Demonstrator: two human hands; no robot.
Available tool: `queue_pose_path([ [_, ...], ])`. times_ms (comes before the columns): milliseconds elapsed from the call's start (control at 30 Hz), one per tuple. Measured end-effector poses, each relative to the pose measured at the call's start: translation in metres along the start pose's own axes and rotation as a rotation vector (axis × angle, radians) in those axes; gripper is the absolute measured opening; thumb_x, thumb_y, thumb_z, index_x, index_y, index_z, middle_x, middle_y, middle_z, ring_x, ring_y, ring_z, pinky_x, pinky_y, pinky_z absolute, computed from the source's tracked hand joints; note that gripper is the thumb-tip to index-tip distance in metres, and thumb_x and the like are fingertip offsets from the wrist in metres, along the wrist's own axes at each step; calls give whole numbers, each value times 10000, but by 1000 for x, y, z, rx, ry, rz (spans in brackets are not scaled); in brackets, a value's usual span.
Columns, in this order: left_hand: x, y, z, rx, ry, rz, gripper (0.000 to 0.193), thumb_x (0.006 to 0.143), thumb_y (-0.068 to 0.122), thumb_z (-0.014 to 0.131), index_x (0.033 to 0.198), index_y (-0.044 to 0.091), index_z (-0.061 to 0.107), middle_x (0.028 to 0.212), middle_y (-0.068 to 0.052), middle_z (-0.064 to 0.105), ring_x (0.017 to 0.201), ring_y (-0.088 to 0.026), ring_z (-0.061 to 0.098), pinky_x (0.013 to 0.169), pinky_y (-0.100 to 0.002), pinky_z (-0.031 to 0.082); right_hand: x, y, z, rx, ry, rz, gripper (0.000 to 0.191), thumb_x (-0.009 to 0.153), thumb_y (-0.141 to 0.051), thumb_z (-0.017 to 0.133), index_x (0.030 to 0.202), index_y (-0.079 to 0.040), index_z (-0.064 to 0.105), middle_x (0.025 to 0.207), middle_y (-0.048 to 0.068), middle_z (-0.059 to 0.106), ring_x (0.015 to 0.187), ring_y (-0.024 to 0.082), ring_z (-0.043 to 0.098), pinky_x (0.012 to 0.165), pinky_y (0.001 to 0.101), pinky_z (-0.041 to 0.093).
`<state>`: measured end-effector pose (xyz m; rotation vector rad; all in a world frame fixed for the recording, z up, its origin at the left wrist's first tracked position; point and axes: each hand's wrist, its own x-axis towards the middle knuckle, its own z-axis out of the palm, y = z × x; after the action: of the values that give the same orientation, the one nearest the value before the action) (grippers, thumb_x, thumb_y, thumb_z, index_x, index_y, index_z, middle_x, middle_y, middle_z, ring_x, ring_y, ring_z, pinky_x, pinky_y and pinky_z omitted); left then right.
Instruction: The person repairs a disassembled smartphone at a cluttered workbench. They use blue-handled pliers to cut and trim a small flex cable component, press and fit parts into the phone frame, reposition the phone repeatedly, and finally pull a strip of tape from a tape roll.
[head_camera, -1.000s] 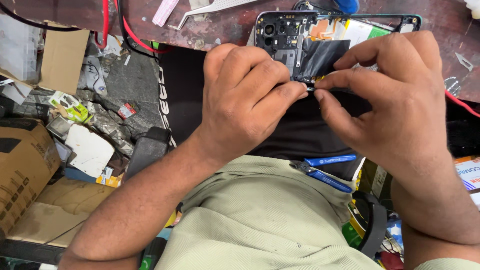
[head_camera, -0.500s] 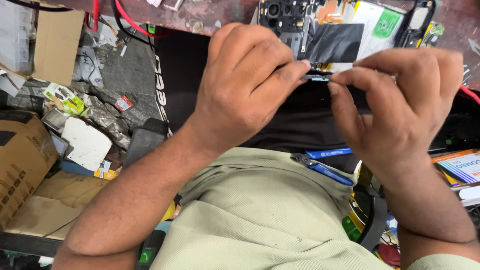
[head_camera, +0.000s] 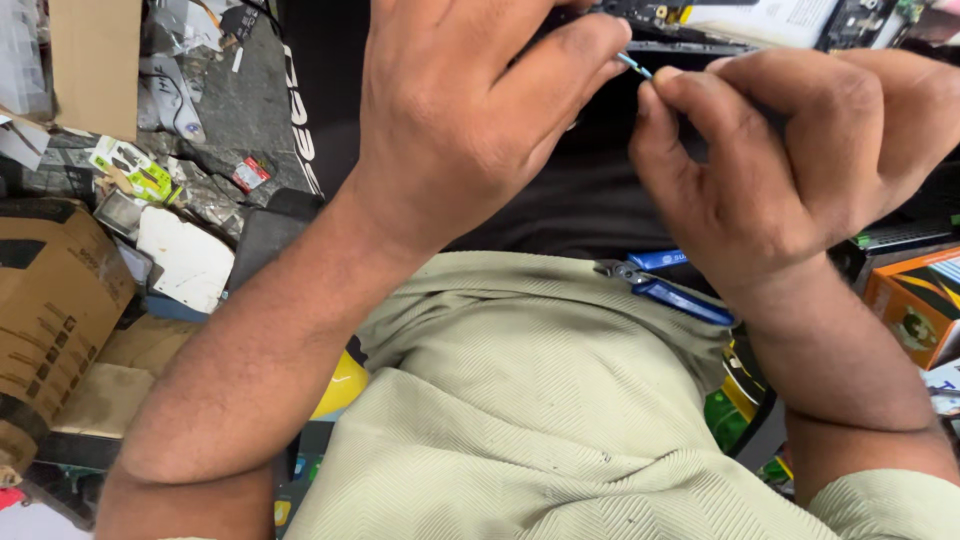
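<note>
My left hand (head_camera: 470, 110) and my right hand (head_camera: 790, 150) meet fingertip to fingertip over a black mat (head_camera: 590, 200). Between them runs a thin pale blue strip (head_camera: 634, 64), pinched by the left thumb and forefinger at one end and by the right fingertips at the other. An opened phone (head_camera: 700, 18) with its back off lies just beyond the hands at the top edge, mostly hidden by the left hand. What the strip is fixed to cannot be seen.
Blue-handled cutters (head_camera: 668, 288) rest at the mat's near edge by my shirt. Cardboard boxes (head_camera: 50, 290) and scattered packets and scraps (head_camera: 150, 180) fill the floor on the left. An orange box (head_camera: 915, 305) stands on the right.
The view has closed in on the hands. The phone has slid to the top edge of the picture, and the pale blue strip now shows between the fingertips.
</note>
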<state>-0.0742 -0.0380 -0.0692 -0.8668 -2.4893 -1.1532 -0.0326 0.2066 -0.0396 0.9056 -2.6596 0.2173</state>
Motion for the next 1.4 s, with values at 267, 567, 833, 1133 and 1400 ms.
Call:
queue_pose_path([
  [267, -4, 1, 3, -17, -13, 1, 193, 989, 136, 755, 1163, 99, 680, 1061, 0, 626, 965, -203, 632, 791, -378, 451, -3, -1, 8, 39, 52, 21, 173, 930, -69, 760, 1099, -63, 797, 1118, 43, 616, 1032, 256, 536, 898, 376, 422],
  [567, -6, 2, 3, -4, -4, -1, 202, 990, 147, 756, 1170, 99, 679, 1053, 1, 621, 955, -209, 632, 787, -382, 456, -7, -1, 6, 60, 3, 57, 161, 959, -61, 746, 1120, -68, 749, 1138, 40, 609, 1046, 239, 546, 882, 355, 428],
  [833, -5, 4, 4, -12, 9, 5, 167, 990, 111, 744, 1139, 90, 672, 1037, -4, 619, 938, -212, 639, 772, -386, 460, -6, -1, 8, 49, 11, 48, 200, 955, -50, 761, 1153, -69, 781, 1129, 39, 604, 1032, 231, 538, 815, 336, 413],
  [1133, -5, 3, 5, -32, 4, 10, 158, 995, 77, 734, 1141, 80, 674, 1040, -6, 621, 930, -197, 645, 747, -370, 467, -3, 0, 15, 85, 92, 31, 189, 934, -17, 780, 1119, -49, 801, 1078, 49, 628, 948, 230, 576, 796, 337, 456],
  [1400, -7, 6, 7, 16, 1, -13, 167, 998, 100, 733, 1158, 108, 683, 1059, 6, 621, 953, -192, 634, 772, -375, 454, -1, -1, 14, 77, 97, 47, 196, 914, -3, 796, 1103, -56, 792, 1069, 51, 626, 913, 226, 583, 781, 337, 458],
])
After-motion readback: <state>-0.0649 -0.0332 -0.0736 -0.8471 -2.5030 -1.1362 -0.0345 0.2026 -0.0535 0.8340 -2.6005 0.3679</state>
